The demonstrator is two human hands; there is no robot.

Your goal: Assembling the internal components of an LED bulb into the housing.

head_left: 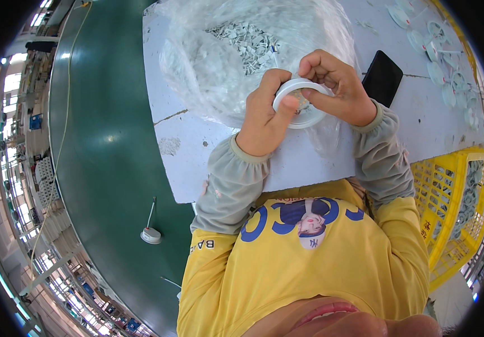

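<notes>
Between my two hands is a white round plastic ring-shaped part (pixel 309 119), held above the near part of the white table. My left hand (pixel 267 109) grips its left side, with the thumb reaching over the rim into the opening. On the upper right side my right hand (pixel 334 84) pinches the rim between thumb and curled fingers. Just beyond them lies a large clear plastic bag (pixel 197 73), spread open, with a heap of small grey-white plastic pieces (pixel 247 45) in it. What the fingertips press inside the ring is partly hidden.
A black phone (pixel 383 78) lies right of my hands. Several white disc-shaped parts with stems (pixel 435 50) sit at the table's far right. A yellow crate (pixel 435 194) of parts stands below the right edge. On the green surface (pixel 107 163) at left rests a white part with a rod (pixel 151 236).
</notes>
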